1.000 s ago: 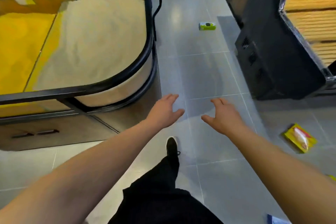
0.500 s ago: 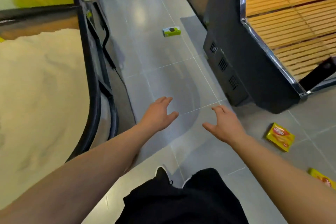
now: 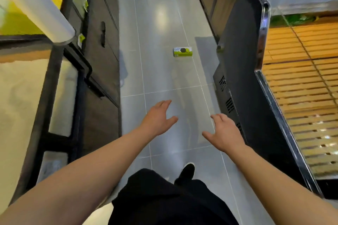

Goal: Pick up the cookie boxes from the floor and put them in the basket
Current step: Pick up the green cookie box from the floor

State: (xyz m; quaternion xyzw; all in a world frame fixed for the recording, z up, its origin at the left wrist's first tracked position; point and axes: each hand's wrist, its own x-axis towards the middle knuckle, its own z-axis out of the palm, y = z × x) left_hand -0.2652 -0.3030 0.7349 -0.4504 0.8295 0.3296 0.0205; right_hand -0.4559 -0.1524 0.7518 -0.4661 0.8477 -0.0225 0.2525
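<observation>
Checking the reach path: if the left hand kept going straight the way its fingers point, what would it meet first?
Probably bare floor: the left hand points up the aisle, roughly toward the green cookie box, with nothing visible between them. Depth is unclear.

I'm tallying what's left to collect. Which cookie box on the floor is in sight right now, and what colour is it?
Only one: the green and white cookie box, lying flat on the grey floor ahead of both empty hands.

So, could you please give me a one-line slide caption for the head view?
Both empty hands, left and right, reach toward a green cookie box on the aisle floor.
</observation>
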